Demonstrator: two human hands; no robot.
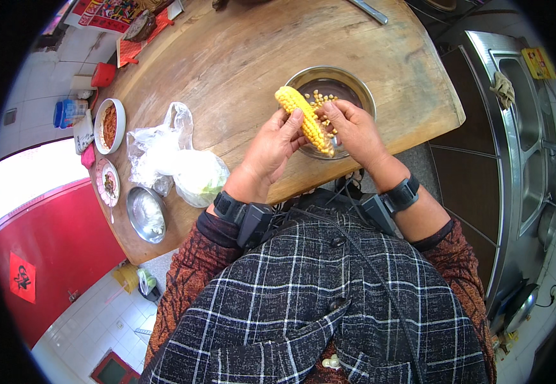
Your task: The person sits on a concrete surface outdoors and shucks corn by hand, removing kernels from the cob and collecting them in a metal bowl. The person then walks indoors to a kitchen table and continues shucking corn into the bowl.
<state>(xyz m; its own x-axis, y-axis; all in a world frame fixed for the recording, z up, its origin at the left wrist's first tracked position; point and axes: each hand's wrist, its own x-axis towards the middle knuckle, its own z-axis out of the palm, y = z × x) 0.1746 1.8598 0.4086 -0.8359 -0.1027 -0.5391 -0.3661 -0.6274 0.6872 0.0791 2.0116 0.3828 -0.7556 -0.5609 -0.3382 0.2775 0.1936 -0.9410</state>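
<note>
My left hand (pixel 278 134) grips a yellow ear of corn (pixel 302 115), its thumb lying on the kernels. The ear is held at a slant over a round stainless steel bowl (pixel 373 96). Along the ear's right side a strip of kernels looks stripped, with pale husk fibres near the lower tip. My right hand (pixel 352 127) is close beside that stripped side, thumb and fingers curled in; whether its fingertips pinch anything is hidden. Loose corn kernels (pixel 317 97) lie in the bowl below, partly covered by the ear and my hands.
The bowl stands near the front edge of the wooden table (pixel 239 62). On the left are a plastic bag (pixel 162 149), bagged greens (pixel 203 177), a metal bowl (pixel 144 213), a plate (pixel 107 180) and a white food bowl (pixel 110 126). A sink (pixel 532 120) is at right.
</note>
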